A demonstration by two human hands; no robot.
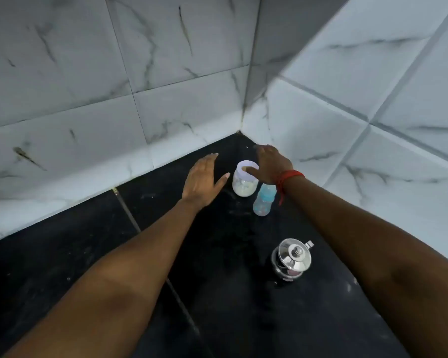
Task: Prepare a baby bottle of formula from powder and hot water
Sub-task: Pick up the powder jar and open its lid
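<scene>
A clear jar (244,183) with a white lid and pale powder inside stands near the corner of the black counter. My right hand (269,162) hovers over it with fingers spread, the thumb over the lid. My left hand (203,180) is open just left of the jar, palm down, not touching it. A clear baby bottle (263,201) with a blue top stands right in front of the jar, partly under my right wrist. A steel pot (291,260) with a shiny knobbed lid sits nearer to me on the right.
White marble-pattern tiled walls (166,112) meet in a corner directly behind the jar. The black counter (88,254) stretches toward me and to the left. A red thread is tied round my right wrist.
</scene>
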